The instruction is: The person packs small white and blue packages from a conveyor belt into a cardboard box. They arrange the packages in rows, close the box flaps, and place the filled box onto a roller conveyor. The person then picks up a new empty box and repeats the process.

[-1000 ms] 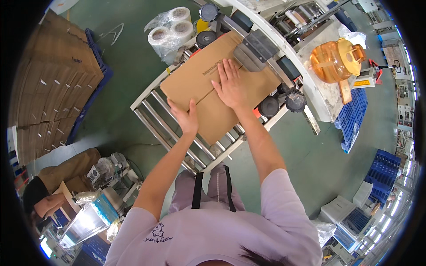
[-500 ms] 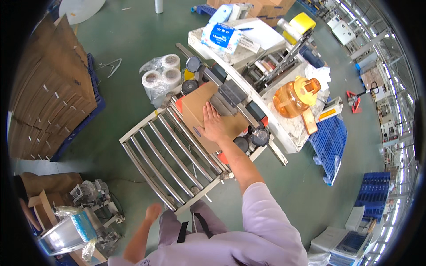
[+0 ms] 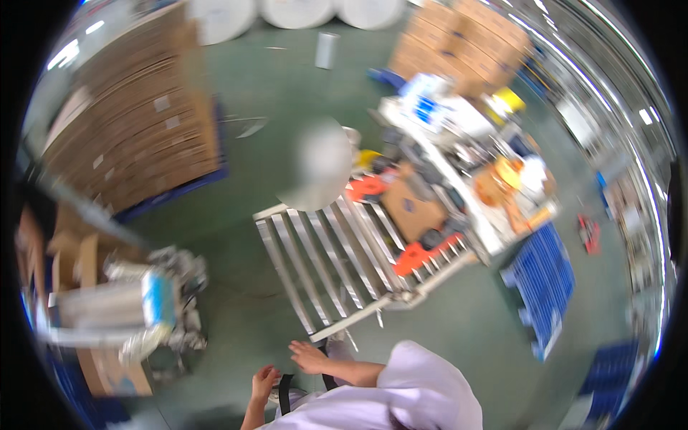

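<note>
My left hand (image 3: 264, 381) is low in front of me with its fingers loosely curled; blur hides whether anything is in them. Beside it, my right hand (image 3: 308, 357) is held with fingers stretched and nothing visible in it. Both hands are near the close end of a metal roller conveyor (image 3: 326, 261), apart from it. Farther up, a flat brown cardboard box (image 3: 413, 208) sits in the machine between orange-red guides (image 3: 419, 256) and dark wheels, untouched by my hands.
A cluttered white bench (image 3: 469, 197) holds an orange jug (image 3: 494, 183). Stacked cardboard (image 3: 136, 129) stands at the left on a blue pallet. Another blue pallet (image 3: 541, 279) leans at the right. A blurred white shape (image 3: 322, 161) covers the conveyor's far left corner. Machinery (image 3: 179, 287) stands at the lower left.
My right hand has left the cardboard box and come back near my body, close to the left hand. The box now lies uncovered in the machine. The view has shifted.
</note>
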`<act>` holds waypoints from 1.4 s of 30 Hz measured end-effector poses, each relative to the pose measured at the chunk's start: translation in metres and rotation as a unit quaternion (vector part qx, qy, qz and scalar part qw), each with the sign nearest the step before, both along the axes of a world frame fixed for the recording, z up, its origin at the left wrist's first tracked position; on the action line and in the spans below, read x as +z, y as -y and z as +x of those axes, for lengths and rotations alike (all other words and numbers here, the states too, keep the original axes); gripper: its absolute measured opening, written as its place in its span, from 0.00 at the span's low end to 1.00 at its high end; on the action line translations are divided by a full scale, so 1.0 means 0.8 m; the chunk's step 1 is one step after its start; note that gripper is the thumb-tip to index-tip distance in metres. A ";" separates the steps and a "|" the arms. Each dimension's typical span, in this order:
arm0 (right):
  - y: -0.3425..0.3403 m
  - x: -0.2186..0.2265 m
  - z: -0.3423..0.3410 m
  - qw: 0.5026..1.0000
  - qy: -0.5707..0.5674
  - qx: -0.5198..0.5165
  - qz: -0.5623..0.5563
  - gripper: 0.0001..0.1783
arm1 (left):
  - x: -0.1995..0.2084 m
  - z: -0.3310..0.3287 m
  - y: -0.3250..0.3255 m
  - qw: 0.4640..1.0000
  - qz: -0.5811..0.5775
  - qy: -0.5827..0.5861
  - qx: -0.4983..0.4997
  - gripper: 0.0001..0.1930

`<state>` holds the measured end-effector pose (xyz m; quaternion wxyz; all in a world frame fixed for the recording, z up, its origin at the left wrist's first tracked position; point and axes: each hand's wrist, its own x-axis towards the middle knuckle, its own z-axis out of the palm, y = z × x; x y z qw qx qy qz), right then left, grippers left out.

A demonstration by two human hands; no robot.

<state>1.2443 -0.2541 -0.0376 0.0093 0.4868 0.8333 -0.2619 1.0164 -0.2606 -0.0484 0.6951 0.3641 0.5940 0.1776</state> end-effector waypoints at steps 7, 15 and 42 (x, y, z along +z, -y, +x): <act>-0.001 -0.135 -0.059 0.945 0.187 -0.061 -0.261 0.16 | 0.002 -0.242 0.142 0.967 0.129 -0.171 0.136 0.17; -0.065 -0.314 -0.201 0.947 0.118 0.092 -0.283 0.14 | 0.013 -0.496 0.353 0.728 0.099 -0.363 0.574 0.14; -0.322 -0.174 -1.263 0.860 0.090 0.498 -0.069 0.22 | 0.228 -1.129 0.466 0.375 -0.077 -0.891 0.244 0.18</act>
